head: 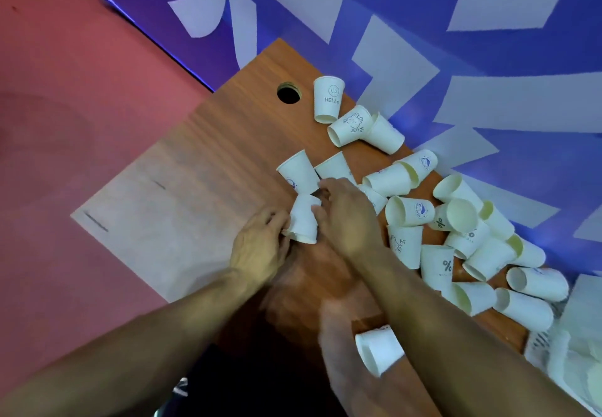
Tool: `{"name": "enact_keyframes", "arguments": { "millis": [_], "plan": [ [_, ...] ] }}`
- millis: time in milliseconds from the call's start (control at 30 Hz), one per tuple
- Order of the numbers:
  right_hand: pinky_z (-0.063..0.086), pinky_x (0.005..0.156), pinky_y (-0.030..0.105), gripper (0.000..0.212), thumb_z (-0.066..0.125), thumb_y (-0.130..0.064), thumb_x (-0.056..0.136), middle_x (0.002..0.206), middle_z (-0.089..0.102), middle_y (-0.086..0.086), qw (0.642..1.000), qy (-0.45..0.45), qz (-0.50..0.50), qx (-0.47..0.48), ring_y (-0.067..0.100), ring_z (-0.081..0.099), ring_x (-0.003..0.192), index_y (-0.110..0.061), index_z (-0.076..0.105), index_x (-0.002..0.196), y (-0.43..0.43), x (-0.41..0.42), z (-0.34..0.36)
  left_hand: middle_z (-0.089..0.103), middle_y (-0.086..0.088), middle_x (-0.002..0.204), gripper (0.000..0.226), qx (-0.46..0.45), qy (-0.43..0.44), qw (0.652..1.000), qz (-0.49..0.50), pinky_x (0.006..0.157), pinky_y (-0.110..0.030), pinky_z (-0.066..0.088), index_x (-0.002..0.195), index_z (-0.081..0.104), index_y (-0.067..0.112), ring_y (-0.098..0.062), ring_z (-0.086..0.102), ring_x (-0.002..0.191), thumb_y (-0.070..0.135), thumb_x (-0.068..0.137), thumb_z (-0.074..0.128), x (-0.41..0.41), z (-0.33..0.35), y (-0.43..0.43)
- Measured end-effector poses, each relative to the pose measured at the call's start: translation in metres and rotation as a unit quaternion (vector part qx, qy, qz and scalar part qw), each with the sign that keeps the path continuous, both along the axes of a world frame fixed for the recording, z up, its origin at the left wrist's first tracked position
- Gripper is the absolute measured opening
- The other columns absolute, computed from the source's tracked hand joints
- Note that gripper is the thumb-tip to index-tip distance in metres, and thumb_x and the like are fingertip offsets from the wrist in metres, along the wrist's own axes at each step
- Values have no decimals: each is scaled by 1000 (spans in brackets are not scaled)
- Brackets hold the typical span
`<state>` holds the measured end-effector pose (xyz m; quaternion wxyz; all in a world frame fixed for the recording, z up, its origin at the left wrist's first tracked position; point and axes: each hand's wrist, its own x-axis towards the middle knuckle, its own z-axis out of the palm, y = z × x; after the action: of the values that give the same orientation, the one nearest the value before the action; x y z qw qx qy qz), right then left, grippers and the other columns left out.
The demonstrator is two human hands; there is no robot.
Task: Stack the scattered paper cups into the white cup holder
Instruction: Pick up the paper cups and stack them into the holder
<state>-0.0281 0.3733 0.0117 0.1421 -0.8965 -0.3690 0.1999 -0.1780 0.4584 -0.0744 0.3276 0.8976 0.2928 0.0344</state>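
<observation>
cups [407,211] lie scattered by the counter's [228,156] right edge, my left hand [260,247] and right hand [345,218] gripping one cup [303,221]: barely begun, i judge.

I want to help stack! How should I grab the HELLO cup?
Pinch the HELLO cup across its middle, coming from above. It seems to lie on its side, narrow base toward you, with bare table on its left, so fingers fit round it.

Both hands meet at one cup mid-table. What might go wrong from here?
The right forearm passes right beside the lone cup at the table's near edge; a sweep may knock it off. Cups on their sides along the right edge, like the plain cup, could roll off if bumped.
</observation>
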Motion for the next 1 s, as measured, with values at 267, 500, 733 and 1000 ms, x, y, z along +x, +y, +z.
{"name": "enact_keyframes", "arguments": {
  "millis": [267, 500, 733, 1000],
  "plan": [
    [44, 85, 38, 61, 64, -17, 87, 139, 44, 0, 994, -17, 86, -63, 26, 52, 116, -21, 36, 141, 80, 37, -13, 58, -1, 85, 11, -11, -11, 999, -40, 63, -29, 32, 90, 51, 18, -28, 52, 75, 18, 83, 59, 15, -9, 24],
    [47, 84, 35, 54, 67, -9, 79, 127, 49, 6, 965, -26, 197, -174, 29, 55, 110, -15, 50, 130, 103, 55, -39, 54, 12, 88, 13, -99, -28, 995, 9, 62, -34, 46, 97, 48, 25, -18, 47, 74, 19, 89, 57, -4, -7, 33],
    [48, 82, 35, 34, 69, -11, 83, 119, 55, 11, 973, -48, 165, -154, 30, 59, 103, -9, 62, 116, 98, 51, -30, 69, 9, 110, 12, -160, -55, 983, 67, 77, -27, 51, 79, 69, 19, -12, 62, 85, 10, 76, 61, 4, -1, 39],
    [54, 75, 44, 32, 63, -6, 82, 107, 61, 12, 994, -68, 78, -42, 32, 61, 92, -11, 61, 114, 65, 41, 14, 69, 12, 93, 36, -228, -41, 967, 104, 65, -13, 44, 86, 73, 25, -10, 62, 75, -3, 70, 58, 9, 18, 33]
  ]
}}
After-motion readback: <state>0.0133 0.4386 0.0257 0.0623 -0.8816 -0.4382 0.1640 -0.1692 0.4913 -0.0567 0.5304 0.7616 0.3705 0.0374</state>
